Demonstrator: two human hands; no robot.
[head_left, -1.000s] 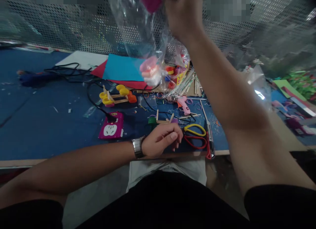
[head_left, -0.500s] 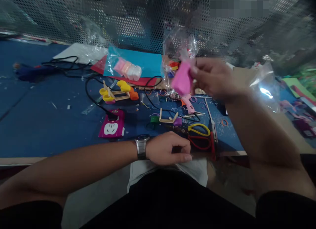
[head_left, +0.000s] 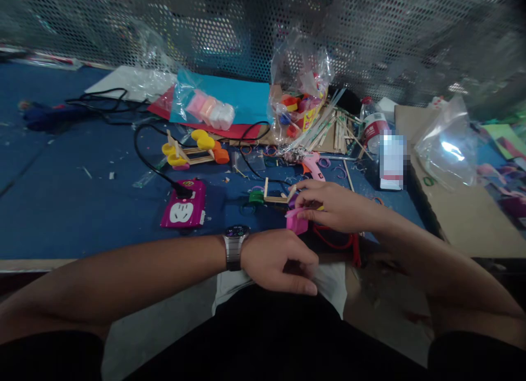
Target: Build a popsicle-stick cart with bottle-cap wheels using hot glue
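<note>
My right hand (head_left: 329,206) is closed on a pink packet (head_left: 296,221) low over the table's front part. My left hand (head_left: 281,260), with a watch on its wrist, rests near the table's front edge; its fingers are curled and apart, with nothing visible between them. Just beyond the packet lies a small wooden-stick frame (head_left: 276,199) with a green piece (head_left: 256,196) at its left end. A second stick frame with yellow pieces (head_left: 203,139) and an orange piece (head_left: 221,154) stands farther left.
A magenta power strip (head_left: 183,206) with a black cord lies left. Behind are a pink glue gun (head_left: 314,166), wooden sticks (head_left: 339,130), a bottle (head_left: 373,123) and a phone (head_left: 391,165). Red-handled scissors (head_left: 335,240) lie by the front edge.
My right hand has come down and toward me with the pink packet, from in front of the clear bag to beside the small stick frame. My left hand has barely moved.
</note>
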